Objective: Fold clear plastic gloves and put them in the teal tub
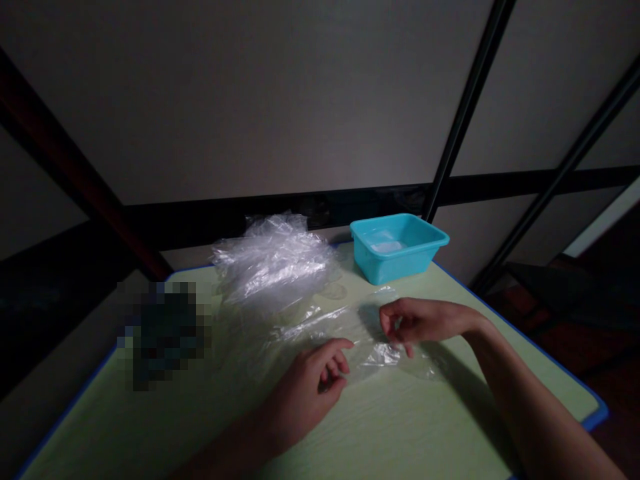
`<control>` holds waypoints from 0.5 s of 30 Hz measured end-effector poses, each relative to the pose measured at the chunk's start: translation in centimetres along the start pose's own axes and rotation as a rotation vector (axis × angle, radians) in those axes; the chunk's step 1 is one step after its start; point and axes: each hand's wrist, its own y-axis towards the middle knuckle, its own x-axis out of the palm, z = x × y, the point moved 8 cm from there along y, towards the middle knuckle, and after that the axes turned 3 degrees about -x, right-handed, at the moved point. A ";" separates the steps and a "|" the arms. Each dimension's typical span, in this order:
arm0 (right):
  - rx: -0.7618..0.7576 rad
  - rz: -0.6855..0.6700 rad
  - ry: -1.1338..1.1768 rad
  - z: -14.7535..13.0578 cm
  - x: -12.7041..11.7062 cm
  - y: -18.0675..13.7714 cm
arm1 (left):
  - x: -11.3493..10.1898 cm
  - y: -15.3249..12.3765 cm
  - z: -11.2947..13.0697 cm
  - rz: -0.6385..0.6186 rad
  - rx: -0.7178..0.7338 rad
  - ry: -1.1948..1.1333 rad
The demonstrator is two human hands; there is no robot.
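A clear plastic bag (340,323) lies spread on the pale green table, thin and wrinkled with bright glints. At its near edge is my left hand (313,380), fingers loosely bent, with a gap between thumb and forefinger and nothing visible in them. My right hand (417,321) hovers over the bag's right part, its fingers curled but apart and pointing down. Whether its fingertips touch the film cannot be made out. Behind the bag sits a crumpled heap of clear plastic bags (280,260).
A turquoise plastic basin (395,263) stands at the table's back right, with something whitish and clear inside. To the left is a dark, pixelated object (170,333). The green table (390,433) has a blue rim and meets a panelled wardrobe front (280,107).
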 end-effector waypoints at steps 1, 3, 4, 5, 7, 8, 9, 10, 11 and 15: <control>-0.003 0.035 0.004 0.1 -0.3 0.0 | -0.1 0.1 -0.1 0.013 -0.020 -0.024; -0.001 0.107 -0.014 0.1 -0.9 0.1 | -0.3 0.3 -0.4 0.035 -0.056 -0.067; -0.002 0.145 -0.036 0.0 -1.2 0.1 | -0.4 0.4 -0.6 0.040 -0.070 -0.091; -0.010 0.187 -0.067 -0.1 -1.6 0.1 | -0.4 0.5 -0.7 0.041 -0.080 -0.115; -0.050 0.273 -0.130 -0.5 -2.3 0.1 | -0.4 0.5 -1.0 0.039 -0.097 -0.159; -0.076 0.305 -0.157 -0.8 -2.5 0.1 | -0.4 0.6 -1.2 0.036 -0.105 -0.175; -0.096 0.325 -0.175 -0.9 -2.7 0.1 | -0.4 0.6 -1.3 0.036 -0.114 -0.189; -0.108 0.335 -0.184 -1.0 -2.8 0.1 | -0.4 0.6 -1.4 0.037 -0.123 -0.200; -0.111 0.338 -0.186 -1.0 -2.8 0.1 | -0.4 0.7 -1.5 0.036 -0.133 -0.208; -0.102 0.338 -0.191 -1.1 -2.9 0.0 | -0.6 0.7 -1.7 0.034 -0.154 -0.237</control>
